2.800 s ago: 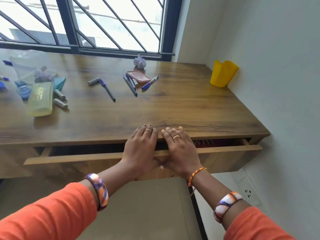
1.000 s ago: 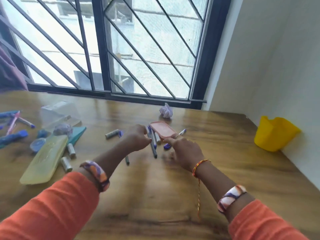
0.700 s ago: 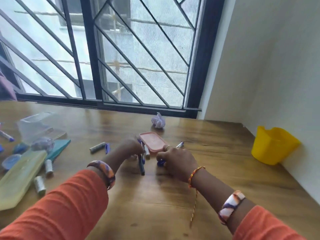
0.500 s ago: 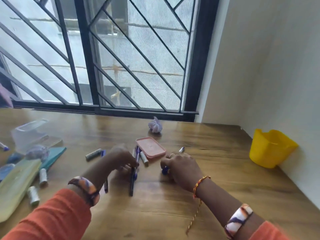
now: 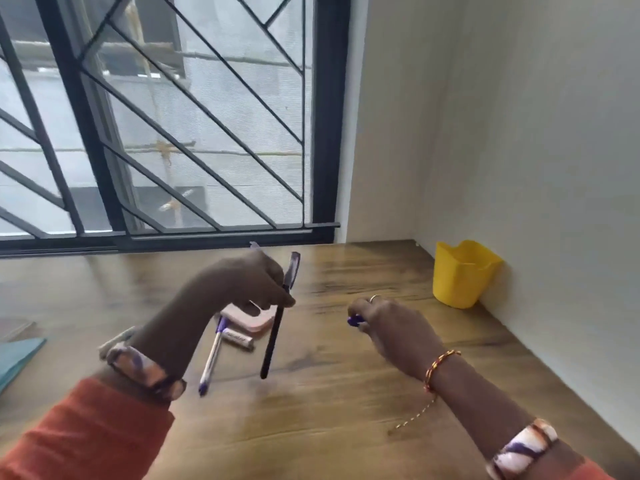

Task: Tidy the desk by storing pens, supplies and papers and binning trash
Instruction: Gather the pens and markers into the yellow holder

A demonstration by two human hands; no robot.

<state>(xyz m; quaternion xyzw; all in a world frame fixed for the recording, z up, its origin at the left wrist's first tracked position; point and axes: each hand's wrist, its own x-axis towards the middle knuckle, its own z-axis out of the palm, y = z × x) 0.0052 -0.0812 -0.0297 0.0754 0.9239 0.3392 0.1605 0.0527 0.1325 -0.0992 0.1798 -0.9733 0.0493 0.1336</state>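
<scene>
Beside a barred window, the wooden desk (image 5: 311,427) is sitting half-tidied: the left hand (image 5: 242,289) is gripping pens (image 5: 273,334), the right hand (image 5: 388,327) pinching another; the yellow cup (image 5: 460,275) is waiting nearby, a battery (image 5: 239,339) lying loose.

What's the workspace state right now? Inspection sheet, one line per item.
Surface: wooden desk, bare in front.
Job's things: black pen and white pen gripped by left hand; right hand curled round blue pen; yellow cup at the wall.
Clutter: pink lid, small marker, teal sheet.
Grippers: both hands raised, holding pens.
Cables: nothing seen.
Surroundings: barred window, white wall.
</scene>
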